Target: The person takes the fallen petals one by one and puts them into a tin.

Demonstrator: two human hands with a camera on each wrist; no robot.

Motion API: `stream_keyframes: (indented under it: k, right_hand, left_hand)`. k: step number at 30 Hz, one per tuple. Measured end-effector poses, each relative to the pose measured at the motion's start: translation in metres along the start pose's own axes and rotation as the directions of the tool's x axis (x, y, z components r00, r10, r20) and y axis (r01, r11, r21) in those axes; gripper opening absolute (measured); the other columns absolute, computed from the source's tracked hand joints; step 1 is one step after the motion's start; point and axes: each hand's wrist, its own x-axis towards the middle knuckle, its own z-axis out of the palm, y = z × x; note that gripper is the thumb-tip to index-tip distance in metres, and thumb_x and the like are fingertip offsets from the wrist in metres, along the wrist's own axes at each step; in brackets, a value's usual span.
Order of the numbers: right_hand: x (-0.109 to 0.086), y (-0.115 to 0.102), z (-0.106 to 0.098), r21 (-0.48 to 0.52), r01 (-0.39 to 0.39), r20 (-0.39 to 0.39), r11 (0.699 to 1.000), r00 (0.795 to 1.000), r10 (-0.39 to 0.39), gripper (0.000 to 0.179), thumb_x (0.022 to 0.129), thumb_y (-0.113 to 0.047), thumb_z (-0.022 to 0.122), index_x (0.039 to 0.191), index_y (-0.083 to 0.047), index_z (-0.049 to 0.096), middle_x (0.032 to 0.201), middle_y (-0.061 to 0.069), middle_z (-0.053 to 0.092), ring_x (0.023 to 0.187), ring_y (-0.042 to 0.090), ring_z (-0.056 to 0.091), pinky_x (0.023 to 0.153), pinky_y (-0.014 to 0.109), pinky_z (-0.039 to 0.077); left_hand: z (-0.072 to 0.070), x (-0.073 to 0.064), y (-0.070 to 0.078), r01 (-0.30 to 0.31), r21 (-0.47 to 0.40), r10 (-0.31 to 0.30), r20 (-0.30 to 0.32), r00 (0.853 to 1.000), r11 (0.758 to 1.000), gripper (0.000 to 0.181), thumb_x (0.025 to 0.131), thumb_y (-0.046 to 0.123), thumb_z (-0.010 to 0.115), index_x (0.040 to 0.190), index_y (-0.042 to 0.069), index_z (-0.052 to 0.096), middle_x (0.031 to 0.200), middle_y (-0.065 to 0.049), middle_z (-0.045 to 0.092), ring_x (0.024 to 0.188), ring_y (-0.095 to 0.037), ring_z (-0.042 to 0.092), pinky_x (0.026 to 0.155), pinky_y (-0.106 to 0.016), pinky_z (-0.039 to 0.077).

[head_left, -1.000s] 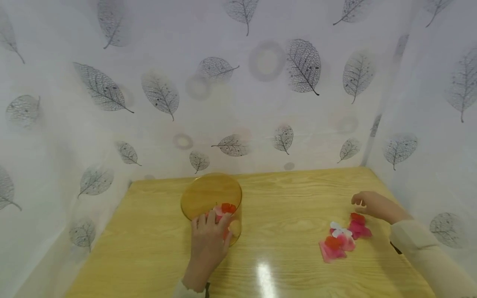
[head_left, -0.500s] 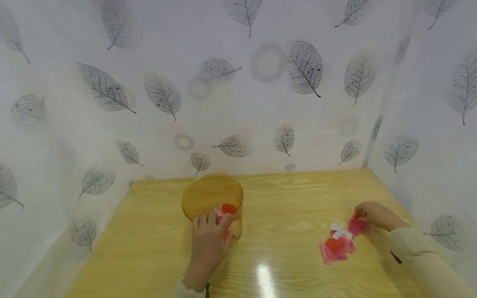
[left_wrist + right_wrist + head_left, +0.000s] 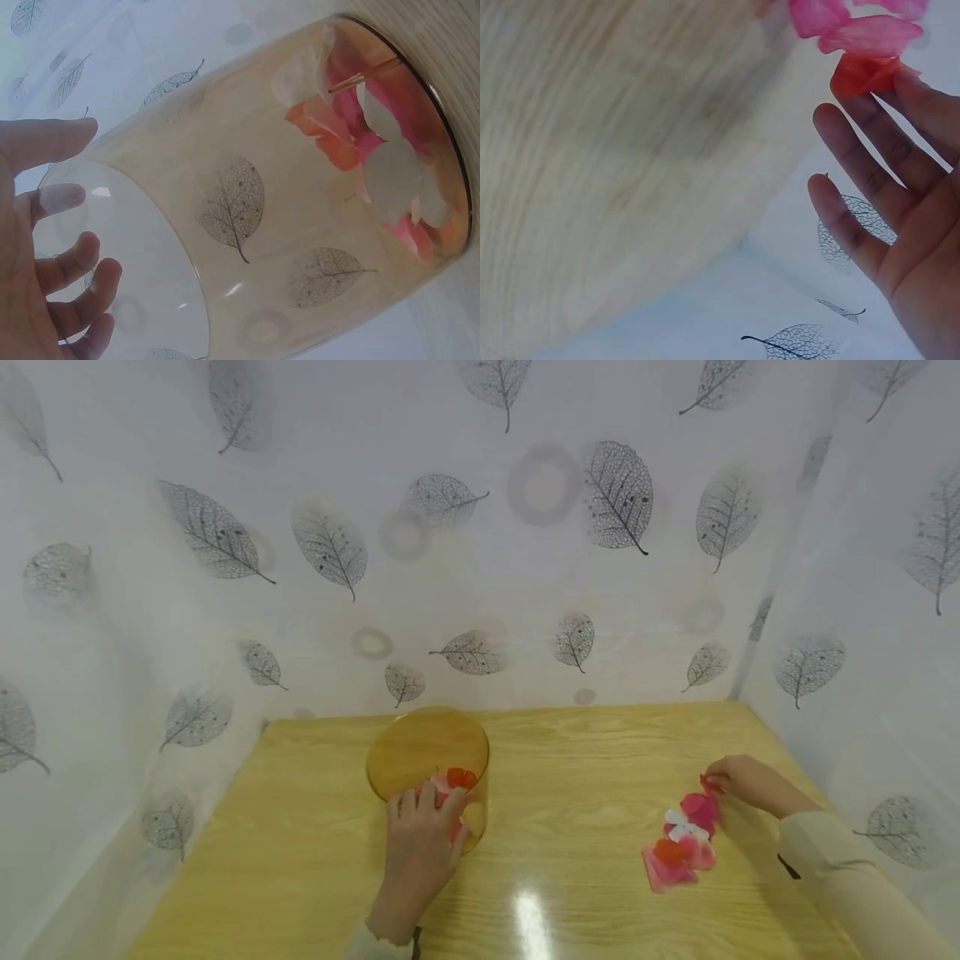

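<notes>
Upright on the wooden table is an amber see-through cylinder vase (image 3: 427,743), with pink, white and orange petals (image 3: 405,172) at its bottom. My left hand (image 3: 420,847) holds its near rim, fingers bent over the edge and thumb on the outside. At the right, my right hand (image 3: 753,781) pinches a red petal (image 3: 866,73) between thumb and fingertip, its other fingers spread. Just below that hand lies a small cluster: a magenta petal (image 3: 701,811), a white petal (image 3: 684,825), an orange petal (image 3: 670,852) and a pink petal (image 3: 666,875).
White cloth (image 3: 480,585) printed with grey leaves rises behind the table and along both sides. Bare wood (image 3: 570,802) lies between the vase and the petals. A light glare (image 3: 531,922) shows at the front.
My right hand has come down to the petals, taken hold of the red petal and drawn it back from the cluster. The magenta petal has shifted left. The left hand stays put.
</notes>
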Motion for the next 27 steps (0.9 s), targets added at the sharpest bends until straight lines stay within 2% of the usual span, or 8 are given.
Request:
stream_keyframes:
  k: [5,8,12,15,18,20,22,27]
  right_hand:
    - [0.004,-0.009,-0.011,0.026,-0.016,-0.034,1.0,0.999,0.017,0.008,0.083,-0.004,0.063,0.076,-0.007,0.066,0.071,-0.002,0.064,0.062,0.001,0.048,0.057,0.024,0.044]
    - [0.007,-0.014,-0.016,0.018,0.0,-0.05,1.0,0.999,0.001,0.004,0.082,-0.005,0.065,0.079,-0.004,0.067,0.074,-0.001,0.067,0.064,0.003,0.053,0.059,0.026,0.047]
    - [0.019,-0.027,-0.023,0.022,0.009,-0.053,1.0,0.999,-0.008,0.006,0.084,-0.007,0.064,0.081,-0.003,0.068,0.076,0.001,0.068,0.065,0.005,0.056,0.061,0.028,0.049]
    - [0.038,-0.052,-0.034,0.019,0.016,-0.068,1.0,0.998,-0.015,0.007,0.085,-0.008,0.063,0.086,-0.003,0.069,0.08,0.003,0.069,0.068,0.01,0.059,0.064,0.033,0.051]
    - [0.06,-0.088,-0.046,0.002,0.071,-0.118,0.997,0.99,-0.071,0.008,0.085,-0.009,0.064,0.09,-0.006,0.07,0.084,0.003,0.07,0.074,0.016,0.063,0.068,0.037,0.052]
    - [0.076,-0.116,-0.051,-0.009,0.132,-0.155,0.991,0.979,-0.132,0.008,0.085,-0.01,0.065,0.091,-0.008,0.07,0.087,0.002,0.07,0.077,0.016,0.064,0.07,0.037,0.052]
    - [0.091,-0.145,-0.055,-0.023,0.209,-0.191,0.978,0.959,-0.209,0.008,0.085,-0.012,0.066,0.091,-0.011,0.07,0.088,0.0,0.07,0.078,0.015,0.064,0.072,0.035,0.052]
    - [0.126,-0.211,-0.058,-0.057,0.405,-0.246,0.913,0.88,-0.406,0.008,0.084,-0.015,0.067,0.092,-0.013,0.071,0.09,0.0,0.071,0.081,0.013,0.065,0.074,0.031,0.053]
  left_hand:
    - [-0.001,0.001,0.0,-0.002,0.002,0.002,-0.003,1.0,1.0,0.052,0.06,0.038,0.083,0.099,0.022,0.053,0.088,-0.007,0.056,0.076,-0.026,0.054,0.072,-0.039,0.042]
    - [-0.001,0.001,0.0,0.002,-0.007,-0.002,0.002,1.0,1.0,0.052,0.06,0.038,0.083,0.099,0.022,0.054,0.089,-0.007,0.056,0.077,-0.026,0.054,0.073,-0.04,0.042]
    - [-0.002,0.001,0.001,0.012,-0.013,-0.012,0.018,1.0,1.0,0.051,0.061,0.037,0.083,0.1,0.022,0.054,0.089,-0.007,0.056,0.077,-0.026,0.054,0.074,-0.041,0.042]
    - [-0.003,0.001,-0.001,0.019,-0.007,-0.019,0.026,0.999,1.0,0.05,0.062,0.037,0.082,0.1,0.022,0.054,0.09,-0.006,0.056,0.077,-0.026,0.054,0.075,-0.041,0.041]
    - [-0.003,0.0,-0.001,0.023,-0.007,-0.023,0.026,0.999,1.0,0.049,0.062,0.037,0.082,0.1,0.022,0.055,0.09,-0.006,0.056,0.077,-0.026,0.054,0.075,-0.041,0.041]
    - [-0.003,0.0,-0.001,0.024,-0.011,-0.024,0.025,0.999,1.0,0.049,0.062,0.037,0.082,0.099,0.023,0.054,0.09,-0.006,0.056,0.077,-0.026,0.054,0.074,-0.041,0.041]
    - [-0.002,0.0,-0.001,0.022,-0.017,-0.022,0.023,0.999,1.0,0.049,0.062,0.037,0.082,0.1,0.023,0.054,0.09,-0.007,0.057,0.078,-0.026,0.054,0.075,-0.041,0.042]
    - [0.001,0.0,-0.001,0.008,-0.025,-0.008,0.013,1.0,1.0,0.05,0.062,0.037,0.082,0.102,0.024,0.055,0.092,-0.007,0.057,0.078,-0.026,0.054,0.074,-0.041,0.042]
